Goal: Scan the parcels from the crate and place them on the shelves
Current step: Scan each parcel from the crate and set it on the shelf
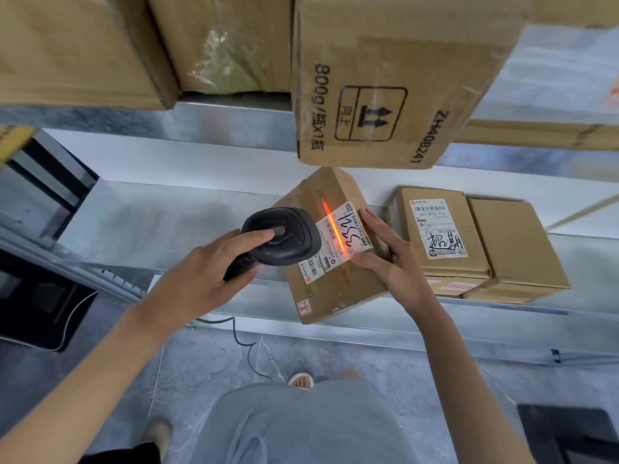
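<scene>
View from a head camera, looking down at two bare arms in front of metal shelves. The left hand (214, 262) is closed round the handle of a black barcode scanner (279, 237), thumb lying on top of its head. The scanner head sits just above and to the right of that hand & points at a cardboard parcel (338, 283). A bright orange-red scan line (331, 226) falls across the white shipping label (338, 239) on the parcel's top face; the label has barcodes and black handwriting.

The right hand (385, 256) grips the parcel's right side, fingers spread over the label's edge, thumb on the near part of the top. The parcel is tilted, turned at an angle to the shelf edge (469, 306), its near corner sticking out past that edge toward the person. Cannot tell how much of its weight is on the shelf.

Just right of the right hand, 2 more brown boxes lie flat on the same shelf, side by side & touching: a labelled box (442, 229) with handwriting, then a plain box (516, 249). The labelled one seems to rest on another flat box beneath it.

Above both hands, on the next shelf up, a big carton (385, 78) overhangs, printed w/ arrows and "800g". More cartons (83, 51) stand left of it.

Below the hands: grey trousers (301, 426), a light slipper (300, 380), grey marbled floor, a thin dark cable (248, 349) trailing down
</scene>
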Demonstrator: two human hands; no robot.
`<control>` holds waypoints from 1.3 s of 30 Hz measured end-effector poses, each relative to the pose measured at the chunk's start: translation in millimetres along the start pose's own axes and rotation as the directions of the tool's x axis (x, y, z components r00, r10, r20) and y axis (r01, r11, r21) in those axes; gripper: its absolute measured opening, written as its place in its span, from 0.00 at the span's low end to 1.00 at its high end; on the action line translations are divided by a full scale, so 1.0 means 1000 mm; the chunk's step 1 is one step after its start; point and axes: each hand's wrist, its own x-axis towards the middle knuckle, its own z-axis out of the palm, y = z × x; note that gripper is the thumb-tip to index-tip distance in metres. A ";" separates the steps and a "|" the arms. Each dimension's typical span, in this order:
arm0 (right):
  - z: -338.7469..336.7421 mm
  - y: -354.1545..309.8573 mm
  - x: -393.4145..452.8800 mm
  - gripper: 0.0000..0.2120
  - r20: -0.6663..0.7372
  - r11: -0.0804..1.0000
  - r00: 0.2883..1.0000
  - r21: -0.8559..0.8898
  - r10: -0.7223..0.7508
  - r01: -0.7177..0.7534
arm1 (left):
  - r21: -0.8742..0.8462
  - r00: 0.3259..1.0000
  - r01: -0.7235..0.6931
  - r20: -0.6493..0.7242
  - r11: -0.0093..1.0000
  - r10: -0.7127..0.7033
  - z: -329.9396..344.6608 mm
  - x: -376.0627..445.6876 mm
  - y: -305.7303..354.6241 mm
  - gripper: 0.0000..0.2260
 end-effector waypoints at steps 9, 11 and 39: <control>0.002 -0.003 -0.001 0.33 -0.001 1.000 1.000 -0.004 0.003 -0.003 | 0.040 0.999 0.024 0.027 0.999 -0.025 -0.002 -0.007 -0.001 0.31; 0.003 -0.003 -0.001 0.33 -0.004 1.000 1.000 0.002 0.002 -0.002 | 0.048 0.999 0.030 0.028 0.998 -0.031 -0.003 -0.008 -0.002 0.31; -0.073 -0.042 -0.082 0.33 -0.492 0.970 0.870 0.214 0.007 0.113 | -0.347 0.990 -0.117 -0.112 0.930 0.083 0.066 0.084 0.060 0.32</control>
